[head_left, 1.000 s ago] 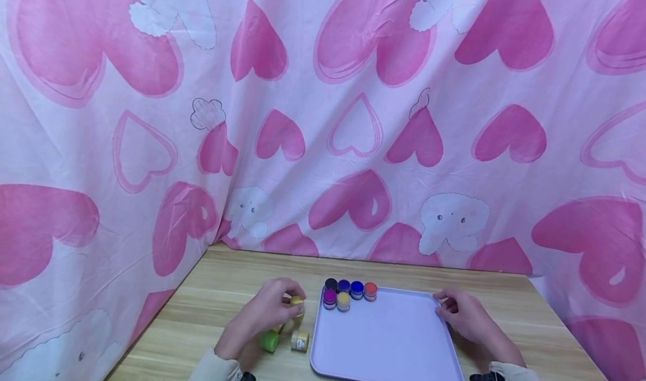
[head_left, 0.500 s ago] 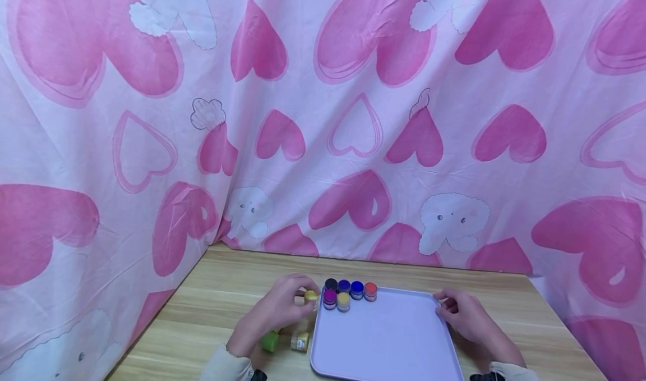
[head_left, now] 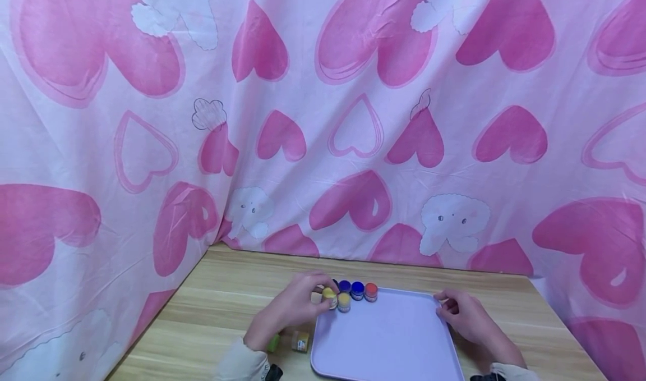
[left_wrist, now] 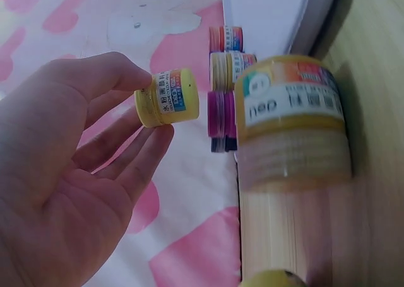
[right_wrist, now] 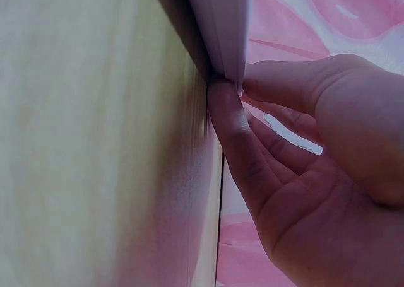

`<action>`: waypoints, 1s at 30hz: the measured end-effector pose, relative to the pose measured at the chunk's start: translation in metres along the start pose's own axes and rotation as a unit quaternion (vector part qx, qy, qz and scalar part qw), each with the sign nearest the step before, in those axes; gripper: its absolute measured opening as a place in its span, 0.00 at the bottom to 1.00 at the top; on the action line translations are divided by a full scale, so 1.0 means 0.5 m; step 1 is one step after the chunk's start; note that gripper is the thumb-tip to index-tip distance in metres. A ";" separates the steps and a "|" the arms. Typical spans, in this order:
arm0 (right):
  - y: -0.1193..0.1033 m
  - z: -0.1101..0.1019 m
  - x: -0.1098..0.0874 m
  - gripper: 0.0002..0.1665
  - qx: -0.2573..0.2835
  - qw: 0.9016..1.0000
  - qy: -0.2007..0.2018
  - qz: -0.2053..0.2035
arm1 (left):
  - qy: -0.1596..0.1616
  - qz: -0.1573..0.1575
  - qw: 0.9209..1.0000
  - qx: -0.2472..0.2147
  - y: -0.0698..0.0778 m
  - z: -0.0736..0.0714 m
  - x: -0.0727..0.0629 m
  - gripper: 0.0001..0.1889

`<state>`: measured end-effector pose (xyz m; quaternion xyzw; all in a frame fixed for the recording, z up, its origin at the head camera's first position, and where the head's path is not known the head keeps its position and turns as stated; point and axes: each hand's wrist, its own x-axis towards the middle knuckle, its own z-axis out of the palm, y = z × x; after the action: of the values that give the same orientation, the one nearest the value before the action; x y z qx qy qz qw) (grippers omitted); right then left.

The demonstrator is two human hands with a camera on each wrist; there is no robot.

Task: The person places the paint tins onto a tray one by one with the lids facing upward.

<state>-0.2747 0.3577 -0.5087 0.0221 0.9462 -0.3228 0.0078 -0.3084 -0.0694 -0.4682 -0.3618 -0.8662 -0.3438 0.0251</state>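
Observation:
My left hand (head_left: pixel 295 305) pinches a small yellow paint jar (left_wrist: pixel 167 99) between thumb and fingertips, above the back left corner of a lilac tray (head_left: pixel 378 339). Beside that jar, an ochre paint jar (head_left: pixel 344 302) stands on the tray. Behind it are a violet jar (head_left: pixel 345 287), a blue jar (head_left: pixel 357 290) and an orange-red jar (head_left: pixel 370 292) in a row. The magenta jar (left_wrist: pixel 218 113) shows in the left wrist view but is hidden by my hand from the head. My right hand (head_left: pixel 466 316) grips the tray's right rim near the back corner, thumb above and a finger beneath.
Left of the tray, an ochre paint jar (head_left: pixel 300 342) lies on the wooden table (head_left: pixel 192 313), with a green jar (head_left: pixel 273 344) partly hidden by my left wrist. A pink heart-patterned cloth (head_left: pixel 343 162) hangs behind and along the sides.
My left hand has carried the yellow paint jar rightward from beside the tray to over its back left corner, covering the magenta jar. The right hand has stayed on the rim.

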 end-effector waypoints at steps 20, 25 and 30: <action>-0.002 0.001 0.000 0.18 0.001 1.000 0.001 0.000 | 0.016 0.044 0.999 0.016 0.018 0.062 0.057 0.09; -0.002 0.001 0.001 0.19 0.001 1.000 -0.001 0.004 | 0.021 0.066 0.997 0.017 0.021 0.076 0.064 0.08; -0.002 0.000 0.001 0.19 0.000 1.000 -0.002 0.006 | 0.030 0.078 0.996 0.031 0.024 0.084 0.068 0.08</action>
<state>-0.2754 0.3571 -0.5083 0.0271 0.9461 -0.3224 0.0121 -0.3170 -0.0168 -0.4834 -0.4163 -0.8447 -0.3243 0.0891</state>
